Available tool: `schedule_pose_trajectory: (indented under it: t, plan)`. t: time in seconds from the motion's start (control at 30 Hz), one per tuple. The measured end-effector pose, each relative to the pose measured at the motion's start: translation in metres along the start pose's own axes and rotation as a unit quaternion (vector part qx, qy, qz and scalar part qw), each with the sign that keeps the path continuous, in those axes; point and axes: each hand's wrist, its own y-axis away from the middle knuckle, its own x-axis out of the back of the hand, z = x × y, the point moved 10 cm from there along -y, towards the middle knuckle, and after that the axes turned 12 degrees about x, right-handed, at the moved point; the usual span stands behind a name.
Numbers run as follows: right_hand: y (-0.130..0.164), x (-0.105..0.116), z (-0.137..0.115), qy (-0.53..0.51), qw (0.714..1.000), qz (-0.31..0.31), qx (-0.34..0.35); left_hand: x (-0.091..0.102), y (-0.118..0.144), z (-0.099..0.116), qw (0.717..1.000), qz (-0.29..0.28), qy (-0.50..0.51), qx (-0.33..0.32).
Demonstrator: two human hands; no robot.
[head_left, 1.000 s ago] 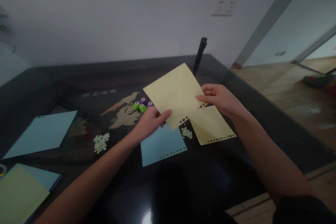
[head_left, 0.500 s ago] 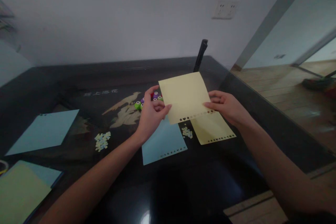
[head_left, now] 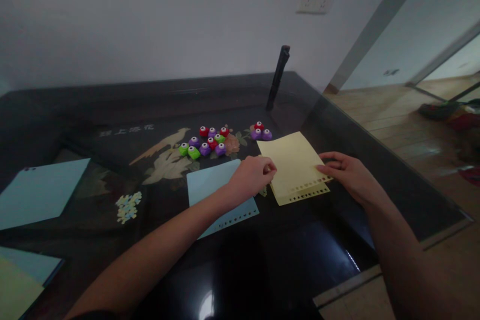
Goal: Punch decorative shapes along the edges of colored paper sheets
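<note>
A yellow sheet [head_left: 290,162] with punched shapes along its near edge lies on top of a second yellow sheet [head_left: 305,195] on the black table [head_left: 240,260]. My left hand [head_left: 252,176] pinches the top sheet's left edge. My right hand [head_left: 347,174] rests its fingers on the sheet's right side. A blue sheet [head_left: 212,190] with a punched edge lies just left, partly under my left forearm.
Several small purple, green and red punches [head_left: 205,142] sit behind the sheets, two purple and one red [head_left: 261,132] apart. A black pole [head_left: 276,77] stands at the back. Paper confetti [head_left: 128,206] and more blue sheets [head_left: 39,192] lie left. The table's edge runs along the right.
Both hands have brought the yellow sheet down from the air and laid it flat on the other yellow sheet. The view has shifted a little to the right.
</note>
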Motion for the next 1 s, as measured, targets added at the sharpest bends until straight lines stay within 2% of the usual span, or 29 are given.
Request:
schedule_pose_trajectory:
  t: [0.17,0.33,0.67,1.0]
  plan:
    - [0.011,0.004,0.011,0.066,0.998,-0.014,-0.004,-0.014,-0.002,-0.001,0.999,-0.027,-0.027,0.023]
    - [0.010,-0.004,0.008,0.131,0.990,-0.051,0.025,-0.025,0.000,-0.003,0.995,-0.045,-0.074,0.045]
    - [0.010,-0.008,0.011,0.126,0.989,-0.066,0.032,-0.038,0.005,-0.003,0.983,-0.060,-0.167,0.044]
    - [0.010,-0.008,0.009,0.139,0.988,-0.057,0.035,-0.040,0.005,-0.007,0.968,-0.052,-0.246,0.030]
